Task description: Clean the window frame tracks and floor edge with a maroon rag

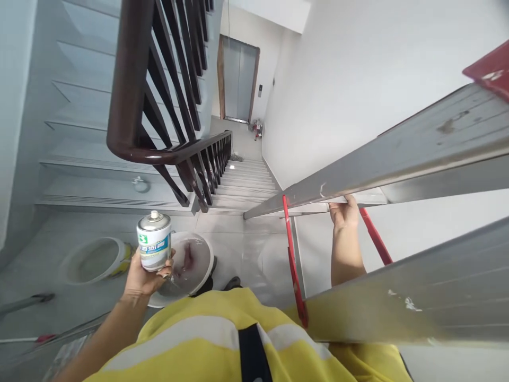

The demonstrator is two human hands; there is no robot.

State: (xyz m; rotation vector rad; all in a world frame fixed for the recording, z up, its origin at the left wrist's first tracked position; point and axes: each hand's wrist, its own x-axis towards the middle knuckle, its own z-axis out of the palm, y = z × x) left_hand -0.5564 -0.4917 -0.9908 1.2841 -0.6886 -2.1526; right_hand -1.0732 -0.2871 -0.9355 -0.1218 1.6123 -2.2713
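**A:** ok so closest to the lens is the yellow vest with grey reflective bands, right at the bottom. Just past it on the right, the ladder, two grey metal rails running diagonally with red braces between them.

**B:** and the hands?

**A:** left hand is wrapped around a can, fingers closed on the lower half. Can's upright, silver top, white-and-green label, held out over the landing floor, left of the ladder. Right hand is up on the ladder, fingers hooked over a rung just under the upper rail, so closed on it.

**B:** what's underneath?

**A:** looking way down. There's a white bucket right behind the can, something pinkish in it but can't tell what. Another pale tub further left on the floor. Dark wooden railing curves round above the can, stairs going down past it to a hallway with a lift door. Plain white wall on the right behind the ladder.
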